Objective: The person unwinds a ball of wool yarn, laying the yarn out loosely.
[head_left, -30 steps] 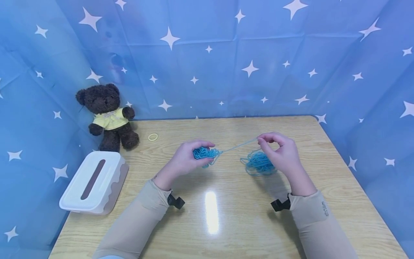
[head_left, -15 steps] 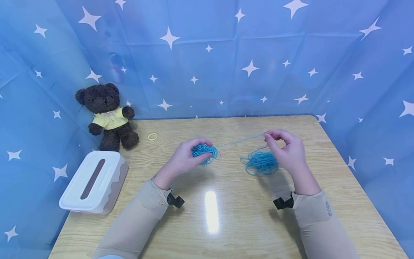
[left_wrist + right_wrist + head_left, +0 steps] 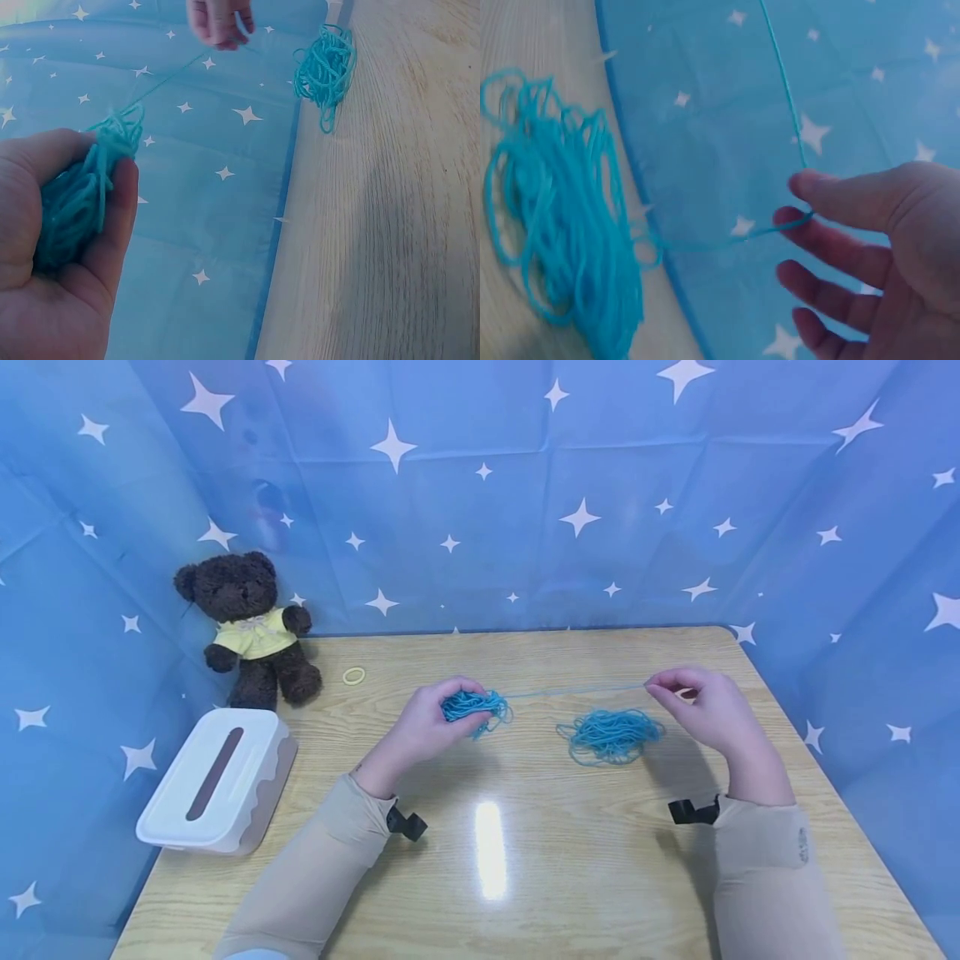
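Note:
My left hand (image 3: pixel 431 718) grips a bundle of blue yarn (image 3: pixel 468 705) above the middle of the table, and loose loops stick out past the fingertips. From that bundle a single strand (image 3: pixel 573 691) runs nearly level to my right hand (image 3: pixel 708 706), which pinches it between thumb and forefinger. In the right wrist view the strand (image 3: pixel 786 79) bends at the pinch and leads on to a second yarn pile (image 3: pixel 562 217). That loose pile (image 3: pixel 611 735) lies on the table between the hands, nearer the right one.
A white lidded box (image 3: pixel 217 781) with a slot stands at the table's left edge. Behind it sits a dark brown teddy bear (image 3: pixel 251 631) in a yellow shirt. A small yellow ring (image 3: pixel 354 676) lies near the back. A blue star-patterned curtain (image 3: pixel 480 552) surrounds the table (image 3: pixel 570 877).
My right hand has moved to the right, drawing the strand out longer and straighter. The left hand has shifted slightly with its bundle. The pile on the table now shows fully.

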Available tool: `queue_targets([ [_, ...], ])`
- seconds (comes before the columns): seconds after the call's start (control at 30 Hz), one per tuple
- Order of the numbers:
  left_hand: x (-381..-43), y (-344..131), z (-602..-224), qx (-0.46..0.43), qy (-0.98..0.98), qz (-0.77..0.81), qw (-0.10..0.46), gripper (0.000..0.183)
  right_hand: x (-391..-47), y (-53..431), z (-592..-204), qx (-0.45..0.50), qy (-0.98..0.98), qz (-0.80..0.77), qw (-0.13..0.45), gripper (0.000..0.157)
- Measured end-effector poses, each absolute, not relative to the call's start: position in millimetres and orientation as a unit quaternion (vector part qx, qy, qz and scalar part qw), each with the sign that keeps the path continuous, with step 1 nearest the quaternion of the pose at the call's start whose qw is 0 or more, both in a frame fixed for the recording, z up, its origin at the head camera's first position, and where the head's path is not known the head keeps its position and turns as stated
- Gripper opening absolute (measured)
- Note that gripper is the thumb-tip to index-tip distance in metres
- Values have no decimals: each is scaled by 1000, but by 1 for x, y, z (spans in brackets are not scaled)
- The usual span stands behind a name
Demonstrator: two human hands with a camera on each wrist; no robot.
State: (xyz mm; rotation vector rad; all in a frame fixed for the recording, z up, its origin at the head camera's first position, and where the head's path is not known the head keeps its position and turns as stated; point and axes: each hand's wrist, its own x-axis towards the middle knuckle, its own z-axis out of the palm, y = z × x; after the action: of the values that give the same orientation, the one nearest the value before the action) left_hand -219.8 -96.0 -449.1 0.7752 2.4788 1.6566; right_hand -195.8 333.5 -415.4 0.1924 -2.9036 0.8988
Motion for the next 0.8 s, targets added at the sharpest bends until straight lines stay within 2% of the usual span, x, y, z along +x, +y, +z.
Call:
queue_targets([
  [0.2, -220, -97, -448, 248, 797, 550, 29, 22, -204, 352, -428, 35, -959, 276, -49, 40],
  [0.33, -220, -98, -447, 242, 794, 558, 19, 21, -206, 362, -436, 5, -960, 264, -88, 45],
  [0.5, -221, -99, -448, 213, 791, 574, -14, 18, -208, 371, -445, -33, -953, 265, -143, 43],
  [0.67, -223, -99, -451, 182, 785, 590, -62, 20, -213, 373, -454, -44, -952, 249, -172, 39],
  [0.8, -222, -97, -449, 198, 782, 588, -58, 22, -212, 364, -450, -27, -956, 232, -176, 42],
])
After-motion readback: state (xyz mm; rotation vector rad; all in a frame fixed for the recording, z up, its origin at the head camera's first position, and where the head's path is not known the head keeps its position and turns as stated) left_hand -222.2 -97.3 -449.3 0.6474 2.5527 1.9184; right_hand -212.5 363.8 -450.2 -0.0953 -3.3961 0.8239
